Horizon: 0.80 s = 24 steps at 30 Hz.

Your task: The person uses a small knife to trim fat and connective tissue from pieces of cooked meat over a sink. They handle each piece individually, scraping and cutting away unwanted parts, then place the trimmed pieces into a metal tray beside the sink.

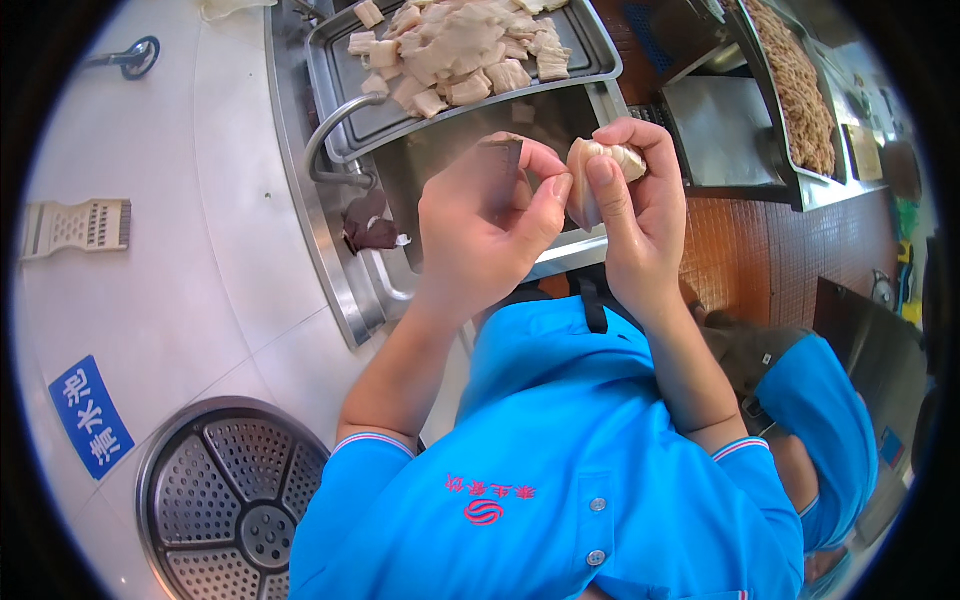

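My right hand [645, 202] grips a pale piece of meat [581, 176] with a fatty, whitish side, its thumb across the front. My left hand [487, 217] is beside it, thumb and a fingertip pinched together at the piece's left edge; whether they grip the meat or something tiny on it cannot be told. A dark flat blade-like thing [504, 161] is tucked in the left hand, partly blurred. Beyond both hands, a metal tray [330, 82] bears a heap of similar pale meat pieces [465, 45]. Another piece [523, 112] lies in the sink [420, 150] below.
A curved faucet [322, 142] reaches over the sink, with a dark crumpled cloth or bag [373, 225] beside its base. A grater [79, 227] and perforated metal disc [232, 495] are at left. A tray of minced-looking food [799, 90] stands right. A co-worker in blue [825, 435] is at lower right.
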Motion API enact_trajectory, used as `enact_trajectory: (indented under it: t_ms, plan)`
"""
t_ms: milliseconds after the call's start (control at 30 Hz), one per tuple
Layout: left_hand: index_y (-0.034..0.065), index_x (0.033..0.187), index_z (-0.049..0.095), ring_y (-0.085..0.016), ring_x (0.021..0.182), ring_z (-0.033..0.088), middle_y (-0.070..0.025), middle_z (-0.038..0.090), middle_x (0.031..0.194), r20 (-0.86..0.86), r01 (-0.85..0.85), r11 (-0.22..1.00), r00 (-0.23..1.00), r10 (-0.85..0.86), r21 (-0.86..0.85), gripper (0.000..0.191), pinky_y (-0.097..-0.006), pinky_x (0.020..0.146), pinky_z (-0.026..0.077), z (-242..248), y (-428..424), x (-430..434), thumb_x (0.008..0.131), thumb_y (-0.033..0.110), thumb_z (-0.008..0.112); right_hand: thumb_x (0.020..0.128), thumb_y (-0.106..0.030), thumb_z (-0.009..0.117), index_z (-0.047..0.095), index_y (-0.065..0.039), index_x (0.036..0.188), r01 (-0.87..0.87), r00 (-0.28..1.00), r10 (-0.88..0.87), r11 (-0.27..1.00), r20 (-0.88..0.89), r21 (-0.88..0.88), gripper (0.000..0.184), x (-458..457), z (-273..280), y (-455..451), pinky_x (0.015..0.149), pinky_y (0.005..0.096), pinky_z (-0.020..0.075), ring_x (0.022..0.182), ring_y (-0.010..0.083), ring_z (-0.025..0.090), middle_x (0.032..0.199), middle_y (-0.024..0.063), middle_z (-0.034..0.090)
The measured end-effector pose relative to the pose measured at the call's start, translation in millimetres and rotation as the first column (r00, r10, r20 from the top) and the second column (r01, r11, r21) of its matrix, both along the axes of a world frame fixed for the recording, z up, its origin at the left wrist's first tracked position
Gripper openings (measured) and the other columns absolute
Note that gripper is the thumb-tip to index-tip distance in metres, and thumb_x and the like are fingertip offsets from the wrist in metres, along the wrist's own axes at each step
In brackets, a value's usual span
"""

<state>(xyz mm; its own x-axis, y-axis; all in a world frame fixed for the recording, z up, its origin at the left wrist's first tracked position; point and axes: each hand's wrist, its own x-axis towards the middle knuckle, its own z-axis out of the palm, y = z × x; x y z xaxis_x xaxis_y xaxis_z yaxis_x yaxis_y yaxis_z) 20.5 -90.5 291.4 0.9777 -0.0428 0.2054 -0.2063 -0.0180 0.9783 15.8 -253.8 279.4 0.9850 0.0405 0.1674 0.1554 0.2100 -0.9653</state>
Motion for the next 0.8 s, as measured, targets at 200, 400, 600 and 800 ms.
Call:
enact_trajectory:
  t_ms: [200, 400, 600, 800]
  plan:
    - [0.0019, 0.099, 0.07, -0.002, 0.068, 0.058, 0.0011, 0.067, 0.085, -0.004, -0.045, 0.999, 0.999, 0.046, 0.019, 0.01, -0.02, 0.061, 0.047, 1, -7, 6, 0.091, -0.001, 0.075, 0.111, -0.009, 0.059, 0.051, -0.004, 0.133, -0.077, 0.996, 0.077, 0.997, -0.034, 0.002, 0.025, 14, 4, -7, 0.087, 0.0211, 0.0482, 0.104, 0.0054, 0.057, 0.119, 0.0038, 0.059]
    - [0.0033, 0.1, 0.07, -0.004, 0.07, 0.059, -0.0003, 0.068, 0.087, -0.018, -0.023, 0.999, 1.0, 0.024, 0.04, 0.013, -0.0214, 0.062, 0.048, 2, -12, 11, 0.088, 0.0, 0.075, 0.112, -0.015, 0.06, 0.051, -0.005, 0.133, -0.06, 0.998, 0.059, 0.998, -0.017, -0.037, 0.025, 18, 9, -12, 0.08, 0.0208, 0.0462, 0.096, 0.0056, 0.056, 0.112, 0.0036, 0.059]
    - [0.003, 0.1, 0.07, -0.007, 0.07, 0.06, -0.0023, 0.07, 0.087, -0.022, 0.03, 0.998, 0.999, -0.029, 0.05, 0.014, -0.0228, 0.06, 0.047, 3, -7, 12, 0.087, 0.001, 0.075, 0.11, -0.007, 0.06, 0.051, -0.003, 0.132, -0.03, 0.999, 0.028, 0.998, -0.045, -0.046, 0.024, 15, 11, -10, 0.086, 0.0208, 0.0492, 0.103, 0.0048, 0.058, 0.117, 0.0045, 0.06]
    - [0.0032, 0.1, 0.071, -0.006, 0.066, 0.055, -0.0015, 0.067, 0.085, 0.012, 0.101, 0.994, 0.995, -0.102, 0.034, 0.014, -0.0238, 0.057, 0.043, -3, 2, 9, 0.088, 0.003, 0.076, 0.111, -0.008, 0.059, 0.051, -0.003, 0.132, 0.012, 1.0, -0.014, 0.995, -0.021, -0.101, 0.023, 11, 7, 1, 0.083, 0.0205, 0.0491, 0.1, 0.0046, 0.059, 0.114, 0.0039, 0.061]
